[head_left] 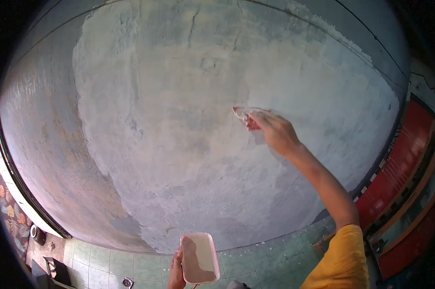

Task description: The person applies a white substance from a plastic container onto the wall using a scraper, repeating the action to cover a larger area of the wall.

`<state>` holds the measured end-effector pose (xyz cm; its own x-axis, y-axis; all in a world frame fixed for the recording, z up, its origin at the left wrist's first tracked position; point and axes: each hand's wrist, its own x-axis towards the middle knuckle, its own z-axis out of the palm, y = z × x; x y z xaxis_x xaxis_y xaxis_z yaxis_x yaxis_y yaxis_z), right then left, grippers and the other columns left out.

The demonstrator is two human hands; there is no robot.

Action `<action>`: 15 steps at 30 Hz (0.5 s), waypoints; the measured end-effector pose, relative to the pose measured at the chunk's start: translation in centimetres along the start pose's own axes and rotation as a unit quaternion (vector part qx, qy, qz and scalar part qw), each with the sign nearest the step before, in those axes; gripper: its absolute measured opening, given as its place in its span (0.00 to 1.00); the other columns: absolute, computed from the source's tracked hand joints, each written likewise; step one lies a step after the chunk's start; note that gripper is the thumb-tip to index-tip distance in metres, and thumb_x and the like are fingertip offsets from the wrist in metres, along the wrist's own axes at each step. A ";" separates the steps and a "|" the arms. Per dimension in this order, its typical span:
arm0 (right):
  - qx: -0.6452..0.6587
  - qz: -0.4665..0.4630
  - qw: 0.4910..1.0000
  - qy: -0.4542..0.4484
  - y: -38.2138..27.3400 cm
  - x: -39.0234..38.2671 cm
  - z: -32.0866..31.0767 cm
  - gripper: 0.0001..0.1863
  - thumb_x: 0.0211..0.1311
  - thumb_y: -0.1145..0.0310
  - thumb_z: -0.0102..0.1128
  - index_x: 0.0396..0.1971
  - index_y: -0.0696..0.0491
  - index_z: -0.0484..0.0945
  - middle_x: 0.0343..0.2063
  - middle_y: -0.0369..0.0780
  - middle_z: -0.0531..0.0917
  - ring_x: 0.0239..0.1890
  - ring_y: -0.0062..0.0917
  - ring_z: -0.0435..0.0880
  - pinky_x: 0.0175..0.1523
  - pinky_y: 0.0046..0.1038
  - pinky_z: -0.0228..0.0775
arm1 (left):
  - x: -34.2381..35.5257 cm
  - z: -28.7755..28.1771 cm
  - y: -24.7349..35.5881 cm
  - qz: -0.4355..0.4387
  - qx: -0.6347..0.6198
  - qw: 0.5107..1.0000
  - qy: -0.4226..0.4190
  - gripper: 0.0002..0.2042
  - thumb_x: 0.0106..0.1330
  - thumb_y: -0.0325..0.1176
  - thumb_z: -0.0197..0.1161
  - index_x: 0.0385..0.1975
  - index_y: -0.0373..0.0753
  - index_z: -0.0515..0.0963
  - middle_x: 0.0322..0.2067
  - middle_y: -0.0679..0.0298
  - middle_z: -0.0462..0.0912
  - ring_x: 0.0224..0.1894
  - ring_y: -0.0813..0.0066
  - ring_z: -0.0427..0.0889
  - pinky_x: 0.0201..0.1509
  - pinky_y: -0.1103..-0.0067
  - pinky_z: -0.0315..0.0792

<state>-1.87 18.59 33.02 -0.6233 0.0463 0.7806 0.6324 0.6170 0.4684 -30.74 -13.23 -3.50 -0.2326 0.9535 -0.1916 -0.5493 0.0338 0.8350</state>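
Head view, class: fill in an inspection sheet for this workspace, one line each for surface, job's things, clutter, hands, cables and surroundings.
Surface: wall, mostly covered in patchy pale filler, with cracks near the top and bare grey-blue areas at the edges.
Job's things: flat scraper pressed against the wall; pink tray holding grey-white paste.
Clutter: small dark objects on the floor at lower left; too small to identify.
Hands: right hand grips the scraper; left hand holds the tray by its edge.
Cables: thin dark line running across the wall's upper right; cable or crack, cannot tell.
Surroundings: pale green tiled floor; red panelling on the right; patterned cloth at far left.
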 end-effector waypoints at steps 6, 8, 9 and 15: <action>-0.064 0.103 0.986 0.113 9.0 13.2 -7.8 0.19 0.70 0.70 0.53 0.57 0.42 0.82 0.49 0.38 0.88 0.48 0.36 0.88 0.50 0.36 0.82 | 0.3 0.5 0.4 -0.004 0.009 1.000 -0.029 0.28 0.79 0.49 0.50 0.69 0.34 0.67 0.59 0.60 0.77 0.62 0.70 0.75 0.64 0.73 0.72; -0.079 0.091 0.987 0.105 11.2 16.5 -7.6 0.19 0.69 0.70 0.54 0.57 0.41 0.82 0.49 0.39 0.87 0.49 0.38 0.87 0.50 0.37 0.81 | 0.6 0.9 0.2 -0.005 0.038 0.998 -0.047 0.29 0.79 0.50 0.49 0.69 0.34 0.67 0.59 0.60 0.77 0.62 0.70 0.75 0.64 0.72 0.72; -0.090 0.078 0.988 0.099 11.3 17.6 -7.1 0.20 0.68 0.69 0.54 0.57 0.40 0.82 0.49 0.41 0.87 0.50 0.39 0.87 0.50 0.38 0.81 | 0.7 1.1 -0.2 -0.003 0.038 0.998 -0.045 0.29 0.79 0.50 0.49 0.69 0.34 0.67 0.59 0.60 0.77 0.62 0.70 0.75 0.64 0.72 0.72; -0.094 -0.013 0.995 0.040 3.0 5.9 -0.6 0.21 0.64 0.72 0.58 0.56 0.41 0.82 0.47 0.39 0.88 0.48 0.34 0.88 0.48 0.35 0.84 | 0.9 1.7 -1.0 0.007 -0.006 1.000 0.016 0.27 0.77 0.52 0.49 0.62 0.35 0.73 0.51 0.60 0.81 0.50 0.70 0.81 0.53 0.71 0.77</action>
<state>-3.37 20.23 39.29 -0.6068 -0.0360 0.7940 0.6958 0.4589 0.5526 -29.08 -11.93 -3.62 -0.2658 0.9439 -0.1959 -0.5549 0.0164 0.8318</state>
